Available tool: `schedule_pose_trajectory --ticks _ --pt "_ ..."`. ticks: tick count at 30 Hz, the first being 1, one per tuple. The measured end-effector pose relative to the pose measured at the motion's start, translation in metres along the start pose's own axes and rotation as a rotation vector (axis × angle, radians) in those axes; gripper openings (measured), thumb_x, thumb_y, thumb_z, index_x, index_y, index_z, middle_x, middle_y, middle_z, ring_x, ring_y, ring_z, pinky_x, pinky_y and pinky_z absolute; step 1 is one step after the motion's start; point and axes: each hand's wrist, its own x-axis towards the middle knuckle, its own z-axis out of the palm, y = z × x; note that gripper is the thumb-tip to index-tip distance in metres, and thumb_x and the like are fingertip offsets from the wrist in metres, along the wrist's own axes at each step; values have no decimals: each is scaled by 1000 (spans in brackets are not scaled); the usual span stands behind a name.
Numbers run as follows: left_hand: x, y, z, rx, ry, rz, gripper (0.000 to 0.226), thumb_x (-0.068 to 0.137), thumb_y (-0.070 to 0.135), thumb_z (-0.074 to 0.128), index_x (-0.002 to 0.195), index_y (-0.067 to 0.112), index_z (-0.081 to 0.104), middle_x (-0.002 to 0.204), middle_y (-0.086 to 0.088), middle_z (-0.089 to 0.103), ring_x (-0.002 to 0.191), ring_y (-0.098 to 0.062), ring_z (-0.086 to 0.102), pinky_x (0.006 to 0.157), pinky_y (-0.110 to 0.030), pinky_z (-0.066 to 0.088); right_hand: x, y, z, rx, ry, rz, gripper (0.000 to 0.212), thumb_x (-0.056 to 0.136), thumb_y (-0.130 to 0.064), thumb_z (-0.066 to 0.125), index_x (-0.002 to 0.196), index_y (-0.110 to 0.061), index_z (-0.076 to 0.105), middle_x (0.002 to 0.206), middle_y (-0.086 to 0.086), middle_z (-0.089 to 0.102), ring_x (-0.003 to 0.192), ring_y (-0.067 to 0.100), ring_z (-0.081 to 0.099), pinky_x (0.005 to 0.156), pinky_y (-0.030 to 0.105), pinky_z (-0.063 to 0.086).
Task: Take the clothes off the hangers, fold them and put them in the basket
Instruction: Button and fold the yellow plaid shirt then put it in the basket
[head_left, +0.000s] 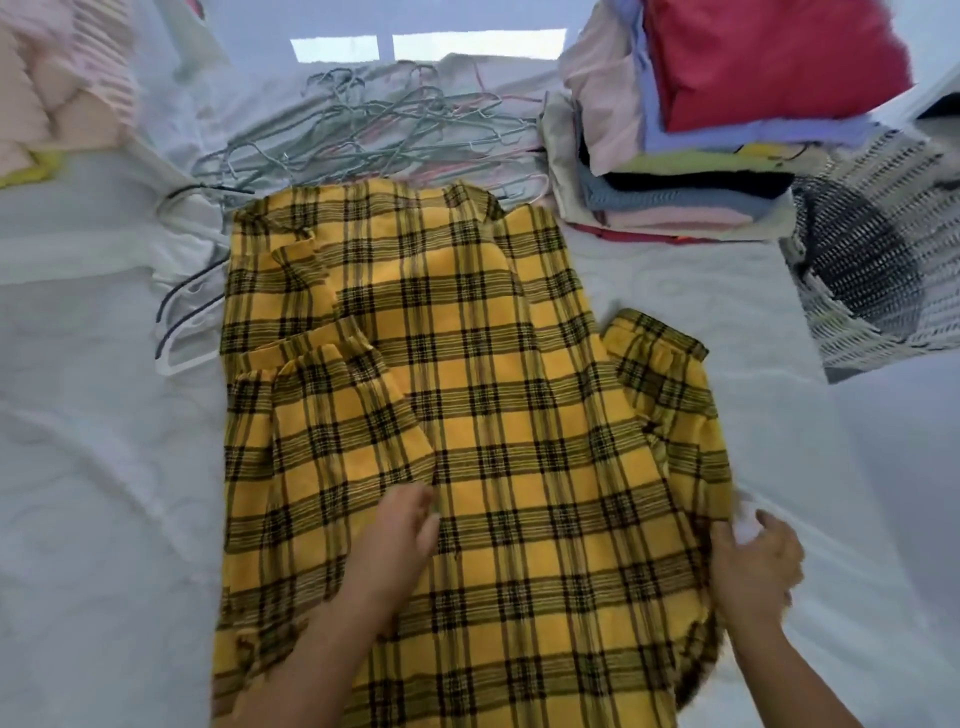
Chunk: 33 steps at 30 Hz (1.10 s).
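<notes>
Garment position: the plaid shirt (467, 364) lies flat on the white bed sheet (104, 467), off its hanger, collar at the far end and hem toward you. Its long axis runs straight away from your body. The left sleeve (332, 405) is already folded in across the back panel. The right sleeve (665, 374) lies out to the side, not yet folded.

Hand state: your left hand (400, 540) rests on the cloth near the centre line, fingers straight and close together, pressing flat and holding nothing. Your right hand (753, 566) is at the shirt's right edge with thumb and fingers curled around it. Motion blur is present there, and a small white patch between thumb and fingers is probably bunched sheet, though this cannot be confirmed.

Governing relation: the unfolded side lies directly under and beyond your right hand, so that hand is the nearer one for the next fold. Carry the right edge and sleeve leftward toward the centre line, parallel to the long axis, using the left hand as the anchor.

Destination: the basket (852, 343) lies tipped at the far right, well apart from the shirt, just beside the stack of folded clothes (675, 197). Empty hangers (374, 130) lie heaped beyond the collar.
</notes>
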Motion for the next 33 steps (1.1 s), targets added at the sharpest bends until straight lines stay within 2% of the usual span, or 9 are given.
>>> schedule_pose_trajectory --ticks 4,10,14,20,23,26,29,31,33 --pt "55 97 23 84 2 200 32 98 17 40 129 19 48 130 3 46 111 -13 48 87 -26 43 25 -1 -13 284 -295 209 50 94 -29 54 126 9 47 126 25 54 114 44 50 97 54 41" --pt "121 187 57 568 -203 515 65 88 -7 37 146 21 25 156 -2 18 136 -28 29 103 -40 38 32 -14 -17 453 -703 295 34 84 -33 66 105 -7 63 102 15 69 95 36 64 92 53 49" --pt "139 188 51 821 -195 559 43 94 8 41 136 14 42 132 -8 47 119 -26 43 97 -36 38 23 -31 -28 584 -840 326 22 92 -18 55 108 -4 63 98 20 71 93 39 66 86 51 51" --pt "118 128 -16 553 110 555 23 86 9 59 108 8 65 107 -9 58 99 -25 51 84 -36 47 -26 -70 -39 581 -1082 324 17 88 -11 57 103 -6 63 90 16 73 93 36 66 87 47 50" --pt "89 65 -52 473 253 456 32 71 -6 72 102 1 68 95 -15 63 86 -32 60 70 -37 53 -70 -85 -25 464 -1242 228 12 82 -12 67 95 -14 66 78 -1 75 93 22 64 74 28 49" --pt "64 -5 -71 370 232 184 36 82 -5 60 116 6 64 113 -14 60 102 -33 57 81 -40 50 -112 -92 1 275 -1391 126 6 90 -18 60 94 -22 62 82 -22 62 83 -8 54 57 -1 39" --pt "35 -50 -68 240 161 -106 46 91 4 47 136 16 46 139 -6 44 125 -24 43 101 -35 38 -141 -81 32 52 -1458 163 14 93 -35 53 92 -26 63 93 -15 65 75 -10 58 68 4 43" --pt "17 -56 -54 112 169 -203 43 95 12 45 137 14 41 138 -4 44 124 -22 45 98 -31 38 -142 -69 46 -112 -1462 61 30 92 -49 48 88 -25 65 84 -10 67 75 -2 61 76 15 45" --pt "0 -51 -37 19 140 -235 43 96 30 46 136 16 40 133 -1 45 119 -18 49 92 -28 42 -130 -74 56 -229 -1388 -34 38 96 -46 43 80 -19 65 64 -10 65 55 -3 57 59 14 44"
